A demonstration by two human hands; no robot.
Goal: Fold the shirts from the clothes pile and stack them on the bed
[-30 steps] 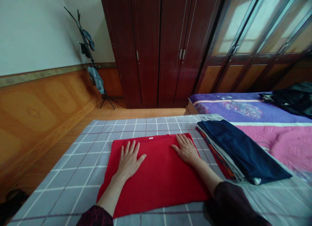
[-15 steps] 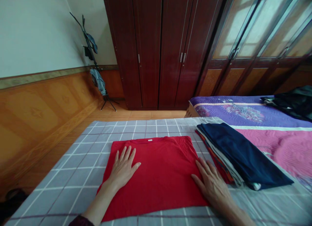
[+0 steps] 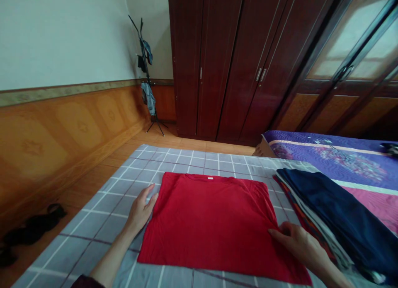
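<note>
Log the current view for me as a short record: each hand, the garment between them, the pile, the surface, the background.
left hand: open, by the shirt's left edge; contact unclear
right hand: at the shirt's right edge, thumb on the cloth; grip unclear
garment: red shirt, spread out, small creases near its right side
neckline: far edge, pale label showing
pile: folded clothes right of the shirt, dark blue on top
surface: grey checked sheet
background: dark red wardrobe, doors closed; coat rack to its left
</note>
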